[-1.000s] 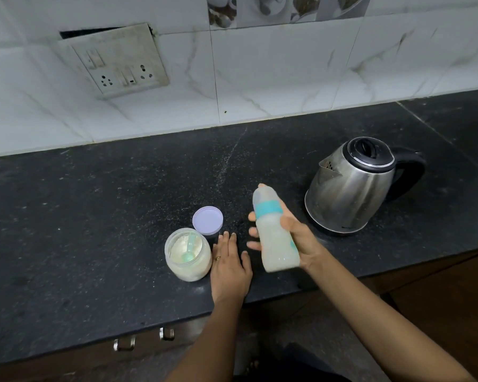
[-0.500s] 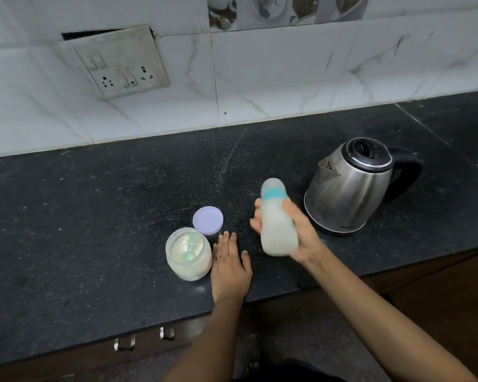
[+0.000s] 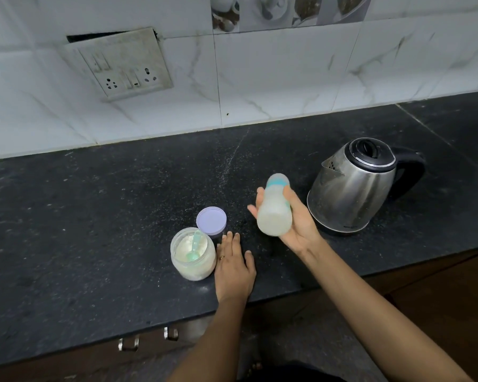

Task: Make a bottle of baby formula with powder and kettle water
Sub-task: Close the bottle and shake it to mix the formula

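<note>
Near the front edge of the dark speckled stone worktop (image 3: pixel 94 216), the right hand (image 3: pixel 294 221) is holding a translucent baby bottle with a teal collar and milky contents (image 3: pixel 275 209) off the surface, its fingers (image 3: pixel 260 197) wrapping around the body while the capped top is tilting away toward the wall. The left hand (image 3: pixel 233 267) is lying flat on the worktop with fingers spread and gripping nothing, just beside a clear round jar of pale powder (image 3: pixel 193 253) with a teal scoop (image 3: pixel 194 248) sitting inside. A lilac round lid (image 3: pixel 211 220) is resting just behind the jar. A stainless steel kettle with a black lid and handle (image 3: pixel 356 186) is standing toward the worktop's right end, near the bottle.
</note>
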The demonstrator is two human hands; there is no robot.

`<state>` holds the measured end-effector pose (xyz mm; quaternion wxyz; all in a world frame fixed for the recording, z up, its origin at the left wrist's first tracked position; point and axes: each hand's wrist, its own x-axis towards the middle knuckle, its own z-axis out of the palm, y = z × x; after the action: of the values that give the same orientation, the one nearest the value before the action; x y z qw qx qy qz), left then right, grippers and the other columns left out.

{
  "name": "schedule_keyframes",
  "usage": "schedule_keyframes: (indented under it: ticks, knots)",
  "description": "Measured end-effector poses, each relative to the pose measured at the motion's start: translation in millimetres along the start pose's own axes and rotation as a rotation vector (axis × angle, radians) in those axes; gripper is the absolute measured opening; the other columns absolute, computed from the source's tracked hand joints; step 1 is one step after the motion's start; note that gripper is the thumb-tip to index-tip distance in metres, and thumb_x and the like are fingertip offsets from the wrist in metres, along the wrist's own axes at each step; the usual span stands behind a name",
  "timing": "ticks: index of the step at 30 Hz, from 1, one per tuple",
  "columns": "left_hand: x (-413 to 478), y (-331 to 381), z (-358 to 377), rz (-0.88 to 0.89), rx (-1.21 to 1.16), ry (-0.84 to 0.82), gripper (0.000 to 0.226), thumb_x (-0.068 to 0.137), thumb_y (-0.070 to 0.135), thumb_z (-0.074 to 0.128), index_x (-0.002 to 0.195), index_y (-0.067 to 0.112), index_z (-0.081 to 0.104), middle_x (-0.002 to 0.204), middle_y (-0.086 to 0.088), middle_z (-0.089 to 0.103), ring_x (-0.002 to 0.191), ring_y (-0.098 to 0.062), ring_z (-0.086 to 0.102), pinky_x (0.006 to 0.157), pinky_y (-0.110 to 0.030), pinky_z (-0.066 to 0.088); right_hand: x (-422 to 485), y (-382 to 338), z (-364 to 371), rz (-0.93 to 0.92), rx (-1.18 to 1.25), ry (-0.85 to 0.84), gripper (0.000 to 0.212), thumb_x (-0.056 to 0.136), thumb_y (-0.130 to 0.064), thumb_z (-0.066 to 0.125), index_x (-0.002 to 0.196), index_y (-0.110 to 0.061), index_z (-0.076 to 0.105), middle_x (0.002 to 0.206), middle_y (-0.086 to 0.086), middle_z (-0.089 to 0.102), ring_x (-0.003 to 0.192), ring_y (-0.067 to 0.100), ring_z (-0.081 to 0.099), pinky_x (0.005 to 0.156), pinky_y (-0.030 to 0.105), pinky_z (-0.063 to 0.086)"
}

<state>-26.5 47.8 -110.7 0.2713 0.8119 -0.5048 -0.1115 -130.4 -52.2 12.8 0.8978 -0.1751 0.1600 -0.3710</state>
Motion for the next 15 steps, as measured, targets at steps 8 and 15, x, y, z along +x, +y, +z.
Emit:
schedule_keyframes:
  ticks: [8,15]
  knots:
    - [0.4,-0.3,0.5,0.004,-0.002,0.009,0.055,0.092,0.031,0.035,0.141,0.008,0.041,0.150,-0.012,0.037,0.141,-0.023,0.029,0.117,-0.030,0.009,-7.1,0.8,6.2,-0.077,0.051,-0.015,0.068,0.065,-0.020,0.085,0.120,-0.003,0.049,0.095,0.016,0.067,0.080,0.025,0.068,0.074,0.047,0.058]
    - [0.1,-0.9,1.5,-0.004,0.000,0.015,0.055,0.092,0.031,0.035,0.142,0.009,0.040,0.150,-0.011,0.037,0.142,-0.022,0.029,0.117,-0.031,0.010,-5.6,-1.1,4.2,-0.047,-0.052,0.001,0.113,0.046,-0.018,0.096,0.141,-0.012,0.036,0.104,0.015,0.067,0.082,0.024,0.069,0.071,0.043,0.058]
